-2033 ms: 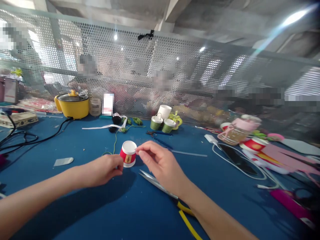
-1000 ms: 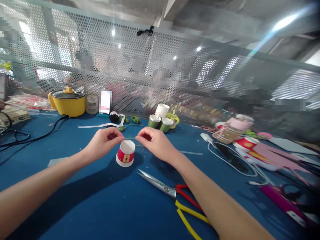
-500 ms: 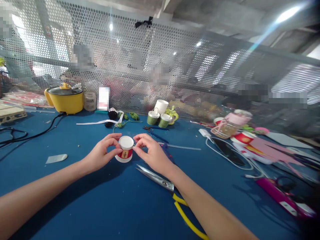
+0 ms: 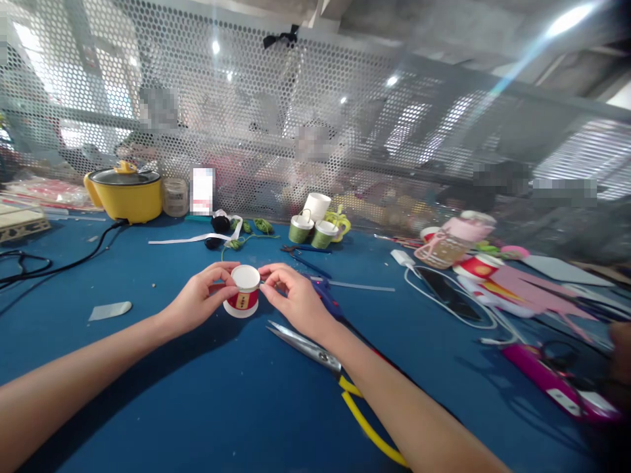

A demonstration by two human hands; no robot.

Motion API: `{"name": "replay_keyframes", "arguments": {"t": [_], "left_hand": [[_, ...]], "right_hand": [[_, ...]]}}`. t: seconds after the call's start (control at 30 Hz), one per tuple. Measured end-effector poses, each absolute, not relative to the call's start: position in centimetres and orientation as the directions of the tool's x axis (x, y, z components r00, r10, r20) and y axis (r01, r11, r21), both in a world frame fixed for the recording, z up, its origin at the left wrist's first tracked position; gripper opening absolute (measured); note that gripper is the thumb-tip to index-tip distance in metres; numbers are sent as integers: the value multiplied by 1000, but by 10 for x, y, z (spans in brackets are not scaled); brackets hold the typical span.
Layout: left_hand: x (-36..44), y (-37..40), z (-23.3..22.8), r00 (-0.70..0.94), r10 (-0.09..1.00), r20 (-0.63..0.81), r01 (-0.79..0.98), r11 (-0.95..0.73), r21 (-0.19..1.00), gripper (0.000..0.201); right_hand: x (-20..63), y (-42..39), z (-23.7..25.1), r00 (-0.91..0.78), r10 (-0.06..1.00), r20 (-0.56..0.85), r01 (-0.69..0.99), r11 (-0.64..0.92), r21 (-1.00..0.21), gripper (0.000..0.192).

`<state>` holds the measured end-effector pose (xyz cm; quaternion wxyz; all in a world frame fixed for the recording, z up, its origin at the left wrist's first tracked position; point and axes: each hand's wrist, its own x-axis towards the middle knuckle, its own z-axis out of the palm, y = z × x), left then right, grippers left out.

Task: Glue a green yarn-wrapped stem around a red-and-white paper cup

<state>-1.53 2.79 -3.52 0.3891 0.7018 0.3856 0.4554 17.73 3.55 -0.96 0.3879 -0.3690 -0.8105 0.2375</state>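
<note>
Between my hands is a small red paper cup with a gold label, a white top and a wider white base. My left hand has its thumb and fingers against the cup's left side. On the other side, the pinched fingertips of my right hand meet the cup just under its top rim. Whether they also pinch a thin strand there, I cannot make out. Green yarn lies behind the cup, with a strand leading toward my left hand. Large scissors with yellow handles lie partly under my right forearm.
A blue glue gun lies behind my right wrist, near pliers. Farther back are green-wrapped cups, a yellow electric pot and a jar. To the right are a phone, cables and a purple power strip.
My view has shifted slightly. The cup tilts a little differently, with more of its label showing, and both hands stay at its sides.
</note>
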Motion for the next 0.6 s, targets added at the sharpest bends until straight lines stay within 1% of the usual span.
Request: {"name": "replay_keyframes", "arguments": {"t": [0.6], "left_hand": [[-14,28,-35,259,905,338,178,-388,904,13]], "right_hand": [[176,39,-15,-402,771,493,401,632,-663,14]]}}
